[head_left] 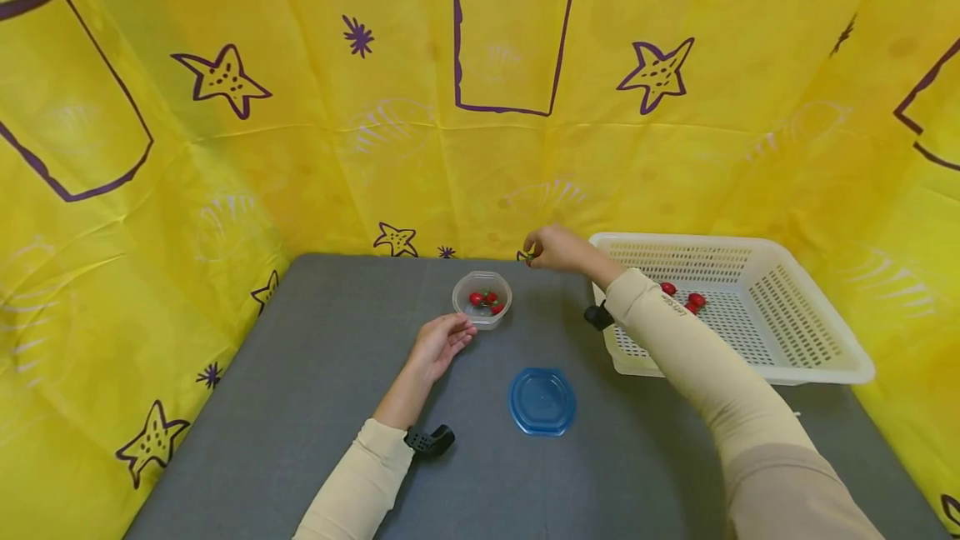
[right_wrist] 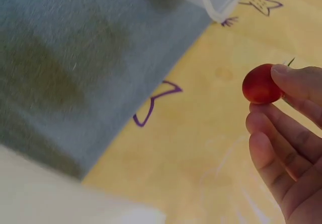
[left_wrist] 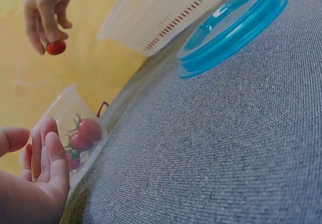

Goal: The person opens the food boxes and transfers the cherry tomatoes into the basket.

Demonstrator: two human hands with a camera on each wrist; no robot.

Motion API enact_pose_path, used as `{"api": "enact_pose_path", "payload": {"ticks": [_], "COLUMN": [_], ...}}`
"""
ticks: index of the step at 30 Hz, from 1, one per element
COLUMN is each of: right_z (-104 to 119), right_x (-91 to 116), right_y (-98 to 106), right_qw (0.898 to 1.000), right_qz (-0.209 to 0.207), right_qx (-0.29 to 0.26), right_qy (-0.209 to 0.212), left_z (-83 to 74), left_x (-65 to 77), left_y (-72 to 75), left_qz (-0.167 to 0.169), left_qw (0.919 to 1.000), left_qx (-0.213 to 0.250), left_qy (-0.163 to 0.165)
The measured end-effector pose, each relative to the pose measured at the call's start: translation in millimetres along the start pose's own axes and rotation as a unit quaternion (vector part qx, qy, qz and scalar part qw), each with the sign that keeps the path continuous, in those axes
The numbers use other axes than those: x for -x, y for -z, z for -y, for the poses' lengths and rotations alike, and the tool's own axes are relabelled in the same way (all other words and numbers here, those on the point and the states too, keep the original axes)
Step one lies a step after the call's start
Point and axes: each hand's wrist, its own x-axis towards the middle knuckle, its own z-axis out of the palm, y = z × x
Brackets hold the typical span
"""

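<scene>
The right wrist view shows the right hand [right_wrist: 297, 128] pinching a single tomato [right_wrist: 261, 84] between thumb and fingers near its stem end, leaving the round, red bottom free; it is held in the air to the right of the tub [head_left: 491, 325]. A tomato this small should be light, with smooth, taut skin that may slip if damp and flesh that a hard squeeze could bruise or split. The best hold is likely a gentle pinch with finger pads across its widest part; the thin green stem looks too weak to bear a pull. The left hand [head_left: 442, 344] lies just to the near left of the tub, palm turned inward and fingers loosely bent, gripping nothing; whether its fingertips touch the tub's wall cannot be told. The tub, seemingly thin plastic, already holds other tomatoes [head_left: 477, 298]. On the bench [head_left: 315, 407], the blue lid [head_left: 542, 402] lies nearer the person than the tub, and the basket [head_left: 791, 315] stands to the tub's right.
</scene>
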Motion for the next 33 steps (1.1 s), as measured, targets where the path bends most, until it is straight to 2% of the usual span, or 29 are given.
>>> {"api": "enact_pose_path", "payload": {"ticks": [4,9,17,23,33], "right_z": [-8.3,-19.6,-40.8,-59.7,-91.8], "right_x": [8.0,21.1,41.8,58.7,81.3], "right_y": [7.0,16.5,30.4,32.8,31.4], "right_qw": [1.0,0.999,0.997,0.995,0.993], "right_qz": [0.0,0.02,0.024,0.025,0.022], "right_qx": [0.002,0.014,0.02,0.013,0.026], "right_qy": [-0.015,-0.047,-0.064,-0.098,-0.117], "left_z": [1.1,2.4,1.5,1.7,-0.9], "left_x": [0.7,2.8,1.7,1.5,1.0], "left_y": [0.8,-0.2,-1.1,0.0,-0.2], "left_qz": [0.004,-0.001,-0.001,-0.003,-0.011], "left_qw": [1.0,1.0,1.0,1.0,0.9999], "left_qx": [0.001,-0.001,-0.003,-0.003,-0.003], "left_qy": [-0.003,-0.001,-0.001,-0.001,0.008]}}
